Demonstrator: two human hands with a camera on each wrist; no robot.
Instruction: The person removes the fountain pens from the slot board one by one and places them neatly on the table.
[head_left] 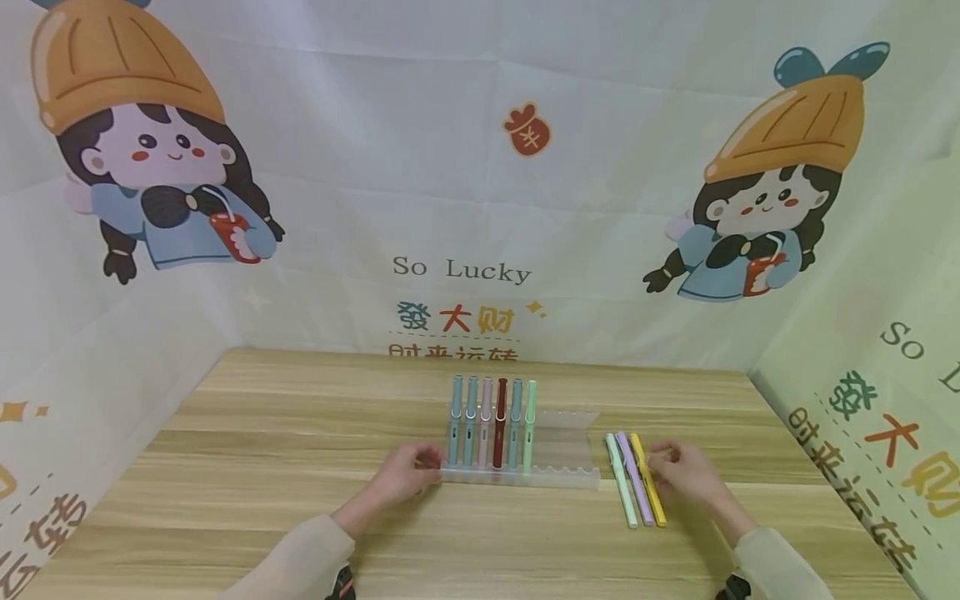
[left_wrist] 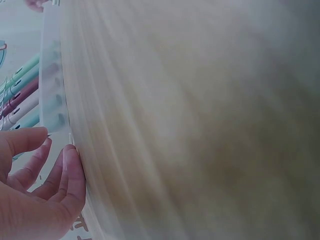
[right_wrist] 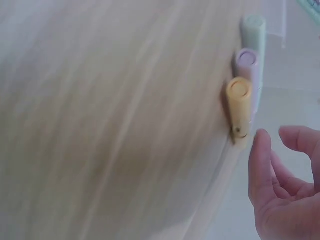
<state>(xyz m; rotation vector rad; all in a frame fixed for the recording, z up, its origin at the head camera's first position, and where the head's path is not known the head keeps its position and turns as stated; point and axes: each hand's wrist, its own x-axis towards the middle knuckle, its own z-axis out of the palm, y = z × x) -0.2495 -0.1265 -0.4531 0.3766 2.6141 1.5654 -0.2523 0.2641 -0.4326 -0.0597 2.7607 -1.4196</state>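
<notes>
A clear plastic pen rack [head_left: 555, 477] with a notched front edge lies on the table. Several capped pens rest side by side in its left part, among them a dark red pen [head_left: 501, 425] and a light green pen [head_left: 530, 429]. My left hand [head_left: 410, 473] holds the rack's left end, thumb and fingertips at its corner in the left wrist view. Right of the rack lie three loose pens: mint [head_left: 622, 483], lavender [head_left: 635, 482] and yellow [right_wrist: 239, 102]. Beside the yellow pen is my right hand [head_left: 684, 468], its thumb and fingers parted around nothing.
The rack's right part [head_left: 562, 442] shows no pens in its notches. A wood-grain table [head_left: 300, 433] spreads around everything. Printed cloth [head_left: 337, 208] hangs behind the table and along both sides.
</notes>
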